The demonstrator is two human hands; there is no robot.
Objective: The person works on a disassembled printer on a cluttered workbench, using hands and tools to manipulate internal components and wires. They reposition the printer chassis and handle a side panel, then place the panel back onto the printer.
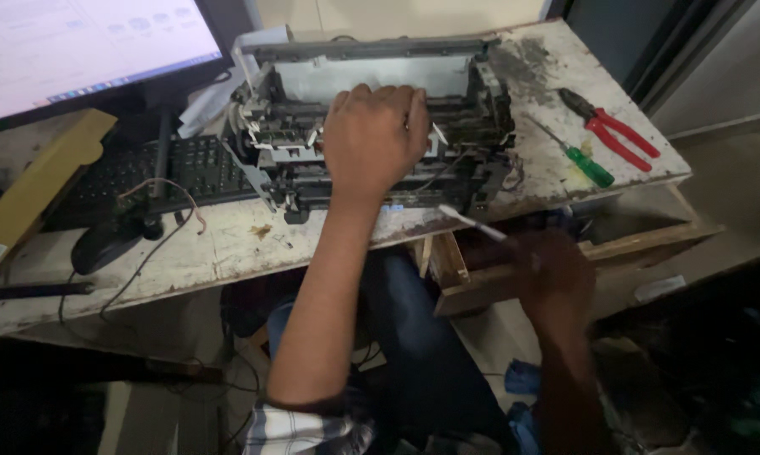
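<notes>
A stripped printer chassis (296, 156) with bare black and grey mechanics sits on the worn white desk (228, 253). My left hand (371, 139) rests on top of the chassis middle, fingers curled over its inner rail. My right hand (553, 274) hangs lower, in front of the desk edge beside an open wooden drawer (650, 240), and grips a thin white stick-like tool (468, 222) that points up and left toward the printer's front. The tool's tip is blurred.
A green-handled screwdriver (580, 160) and red-handled pliers (616, 131) lie on the desk right of the printer. A black keyboard (144, 173), a black mouse (102, 244), a lit monitor (85, 46) and a yellow box (34, 190) are at the left.
</notes>
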